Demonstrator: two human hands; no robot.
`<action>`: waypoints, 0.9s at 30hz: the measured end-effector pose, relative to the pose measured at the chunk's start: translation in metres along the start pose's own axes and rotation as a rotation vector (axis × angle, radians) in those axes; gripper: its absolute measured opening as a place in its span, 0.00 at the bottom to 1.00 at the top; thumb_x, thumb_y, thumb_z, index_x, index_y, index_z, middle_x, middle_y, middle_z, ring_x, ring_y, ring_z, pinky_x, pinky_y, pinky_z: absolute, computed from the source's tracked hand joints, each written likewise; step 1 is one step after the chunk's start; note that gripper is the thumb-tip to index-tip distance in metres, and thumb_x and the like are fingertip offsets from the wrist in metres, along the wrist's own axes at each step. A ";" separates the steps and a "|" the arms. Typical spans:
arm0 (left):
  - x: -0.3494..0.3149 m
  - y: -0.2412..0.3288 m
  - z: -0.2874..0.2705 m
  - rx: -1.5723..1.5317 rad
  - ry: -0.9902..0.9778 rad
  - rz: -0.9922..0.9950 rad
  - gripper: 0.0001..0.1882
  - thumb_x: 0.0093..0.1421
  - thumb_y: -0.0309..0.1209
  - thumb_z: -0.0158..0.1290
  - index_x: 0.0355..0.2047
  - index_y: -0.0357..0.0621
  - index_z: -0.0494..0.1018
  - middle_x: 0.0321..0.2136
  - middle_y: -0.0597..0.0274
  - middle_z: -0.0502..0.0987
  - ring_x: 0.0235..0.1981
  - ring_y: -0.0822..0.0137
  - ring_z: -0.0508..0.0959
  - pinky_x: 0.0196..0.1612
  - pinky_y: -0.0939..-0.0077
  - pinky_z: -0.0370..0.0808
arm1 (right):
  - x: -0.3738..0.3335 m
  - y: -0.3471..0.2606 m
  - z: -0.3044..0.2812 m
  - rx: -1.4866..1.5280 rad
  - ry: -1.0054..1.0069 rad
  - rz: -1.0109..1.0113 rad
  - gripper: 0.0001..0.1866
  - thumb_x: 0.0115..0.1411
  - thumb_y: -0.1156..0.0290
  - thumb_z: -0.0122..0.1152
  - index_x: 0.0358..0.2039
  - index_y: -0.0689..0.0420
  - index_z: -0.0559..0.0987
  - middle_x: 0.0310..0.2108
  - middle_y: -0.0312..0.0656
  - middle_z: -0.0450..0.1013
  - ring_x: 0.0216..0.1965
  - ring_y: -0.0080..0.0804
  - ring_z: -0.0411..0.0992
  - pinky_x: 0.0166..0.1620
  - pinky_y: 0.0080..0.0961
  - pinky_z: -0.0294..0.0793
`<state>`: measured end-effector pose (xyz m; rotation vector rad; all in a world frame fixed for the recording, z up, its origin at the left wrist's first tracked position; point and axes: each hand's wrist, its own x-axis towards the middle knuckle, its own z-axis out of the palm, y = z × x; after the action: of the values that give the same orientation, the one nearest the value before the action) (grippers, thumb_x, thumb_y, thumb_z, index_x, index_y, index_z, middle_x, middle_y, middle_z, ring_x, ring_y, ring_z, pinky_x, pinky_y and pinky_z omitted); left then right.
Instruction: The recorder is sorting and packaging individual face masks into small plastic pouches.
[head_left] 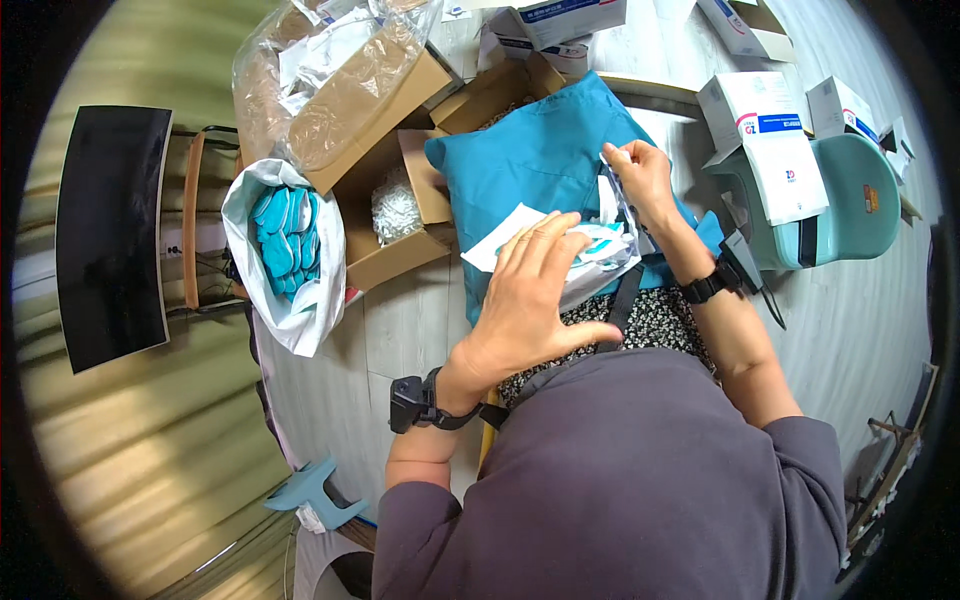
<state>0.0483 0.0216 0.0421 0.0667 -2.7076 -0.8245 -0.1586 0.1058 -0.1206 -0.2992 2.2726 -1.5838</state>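
One open left hand (535,295), fingers spread and nearer, overlaps the left side of a clear plastic bag (607,268), its long side slanting up rightward against blue cloth (510,150); just beyond the bag, the right hand (642,180) pinches a thin white strip (605,180).

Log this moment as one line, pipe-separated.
left hand: open, at plastic bag | right hand: pinching bag edge | beneath bag: blue fabric | left side: white sack holding teal pieces
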 end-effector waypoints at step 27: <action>-0.025 -0.128 0.042 -1.770 -0.165 -1.078 0.18 0.66 0.29 0.52 0.54 0.33 0.70 0.47 0.51 0.79 0.45 0.61 0.82 0.49 0.65 0.81 | -0.088 -0.075 -0.049 -0.269 -0.474 -0.912 0.63 0.31 0.84 0.71 0.70 0.59 0.50 0.70 0.53 0.51 0.68 0.53 0.54 0.67 0.40 0.57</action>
<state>0.0539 -0.0589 -0.0683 1.0092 -0.8976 -3.0524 -0.0999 0.1544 -0.0204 -1.7656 2.0312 -1.2956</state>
